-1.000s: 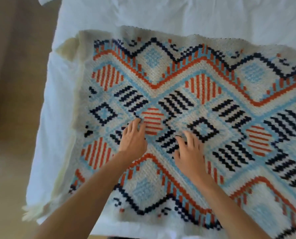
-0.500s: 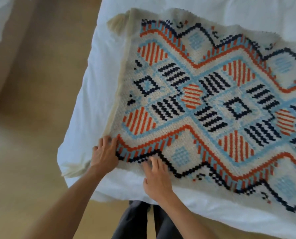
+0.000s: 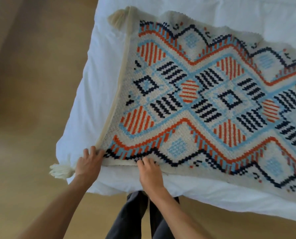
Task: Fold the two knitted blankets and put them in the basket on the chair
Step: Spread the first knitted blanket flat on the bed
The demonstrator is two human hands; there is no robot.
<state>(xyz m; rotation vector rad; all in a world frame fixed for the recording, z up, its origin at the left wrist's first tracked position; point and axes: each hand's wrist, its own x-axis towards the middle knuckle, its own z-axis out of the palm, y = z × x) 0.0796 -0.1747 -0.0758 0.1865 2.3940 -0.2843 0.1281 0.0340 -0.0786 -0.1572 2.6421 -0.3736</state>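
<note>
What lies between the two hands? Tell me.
Head view: the blanket's near edge, cream border and striped zigzag band, runs from the left hand to the right hand; white bedding shows just below it.

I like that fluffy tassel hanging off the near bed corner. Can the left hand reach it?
Probably yes. The tassel hangs right beside the left hand, with nothing between them. That hand touches the blanket at its corner, so it would have to leave that first.
</note>
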